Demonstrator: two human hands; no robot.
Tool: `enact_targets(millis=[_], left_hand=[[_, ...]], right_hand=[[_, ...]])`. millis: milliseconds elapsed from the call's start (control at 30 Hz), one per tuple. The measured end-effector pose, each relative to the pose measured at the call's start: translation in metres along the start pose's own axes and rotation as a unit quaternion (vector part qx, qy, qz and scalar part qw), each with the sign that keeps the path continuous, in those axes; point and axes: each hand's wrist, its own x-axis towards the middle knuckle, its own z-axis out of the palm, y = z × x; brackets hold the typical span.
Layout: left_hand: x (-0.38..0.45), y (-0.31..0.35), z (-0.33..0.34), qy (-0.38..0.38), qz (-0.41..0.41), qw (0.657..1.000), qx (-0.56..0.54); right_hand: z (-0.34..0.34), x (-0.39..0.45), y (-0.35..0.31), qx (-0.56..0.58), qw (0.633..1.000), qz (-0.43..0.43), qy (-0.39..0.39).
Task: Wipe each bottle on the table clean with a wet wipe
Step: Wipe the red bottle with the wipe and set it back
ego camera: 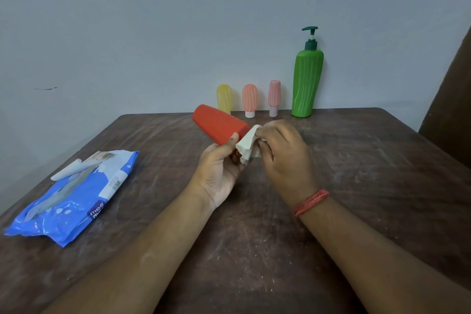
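Observation:
My left hand (221,171) grips a red bottle (218,123) near its lower end and holds it tilted above the table, its rounded base pointing up and to the left. My right hand (283,153) pinches a crumpled white wet wipe (248,144) against the bottle's near end. Along the wall stand a small yellow bottle (224,98), a small orange bottle (249,99), a small pink bottle (274,97) and a tall green pump bottle (307,79), all upright.
A blue pack of wet wipes (74,199) lies on the left of the brown table (356,173), its flap lifted. A grey wall runs behind the table. A dark brown surface (451,99) rises at the right edge.

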Motion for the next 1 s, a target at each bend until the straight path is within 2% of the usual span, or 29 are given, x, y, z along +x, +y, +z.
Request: enact_targets(millis=[67, 133, 200, 333, 467, 567, 700, 867, 1000], left_hand=[[0.002, 0.000, 0.001, 0.019, 0.004, 1.000, -0.019], [0.001, 0.005, 0.000, 0.032, -0.007, 0.999, -0.043], [0.000, 0.010, -0.002, 0.029, -0.015, 0.997, -0.074], [0.000, 0.015, -0.003, 0.016, -0.002, 0.991, -0.134], [-0.003, 0.018, -0.008, 0.002, -0.048, 0.993, -0.112], [-0.003, 0.021, -0.010, -0.004, -0.046, 0.996, -0.082], [-0.005, 0.025, -0.011, -0.023, -0.055, 0.989, -0.139], [-0.004, 0.024, -0.009, -0.014, -0.019, 0.994, -0.107], [-0.006, 0.023, -0.010, -0.002, -0.024, 0.993, -0.119]], right_hand=[[0.006, -0.003, -0.004, 0.005, 1.000, -0.008, -0.016], [0.016, -0.011, -0.012, 0.000, 0.995, -0.065, -0.074], [0.019, -0.012, -0.014, -0.058, 0.986, -0.111, -0.112], [0.014, -0.002, -0.008, -0.121, 0.984, -0.087, -0.101], [0.014, -0.015, -0.012, -0.105, 0.960, -0.188, -0.177], [0.009, -0.008, -0.007, -0.115, 0.966, -0.173, -0.153], [0.011, -0.008, -0.008, -0.081, 0.967, -0.185, -0.154], [0.009, -0.009, -0.011, -0.113, 0.972, -0.166, -0.123], [0.011, -0.014, -0.019, -0.103, 0.966, -0.180, -0.152]])
